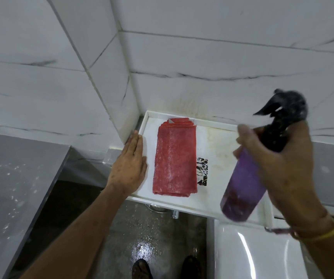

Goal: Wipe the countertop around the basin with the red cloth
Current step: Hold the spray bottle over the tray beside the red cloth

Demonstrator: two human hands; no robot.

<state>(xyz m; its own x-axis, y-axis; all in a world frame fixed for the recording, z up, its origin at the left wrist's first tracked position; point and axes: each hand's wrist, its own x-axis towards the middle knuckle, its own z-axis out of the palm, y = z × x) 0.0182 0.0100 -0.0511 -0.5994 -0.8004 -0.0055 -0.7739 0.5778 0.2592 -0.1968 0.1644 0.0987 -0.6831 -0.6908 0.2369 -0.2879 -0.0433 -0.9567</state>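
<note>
White marble-veined wall tiles (202, 47) enclose a corner, and a white countertop (212, 150) with a raised rim sits against them. Yellowish staining shows on the counter surface and on the wall just above its back edge. A black patterned mark (202, 171) lies on the counter, just beside the right edge of the cloth.

Task item: the red cloth (174, 161) lies folded flat in a long rectangle on the left half of the countertop, its far end near the back wall and its near end close to the front rim. Neither hand touches it.

Left hand (128, 167): empty, palm down, fingers straight and held together, resting on the left rim of the counter beside the cloth, fingertips close to the wall corner.

Right hand (278, 166): closed around the neck of a purple spray bottle (242, 188) with a black trigger head (284, 107). The bottle is held tilted above the right part of the counter, with the nozzle toward the left. The bottle is motion-blurred. Yellow and red bands (321, 233) sit on the right wrist.

A glossy white basin (252, 254) occupies the lower right, below the counter's front edge. Wet grey floor (152, 228) and dark footwear (142, 268) appear at the bottom; a grey speckled surface (17, 178) stands at the left.
</note>
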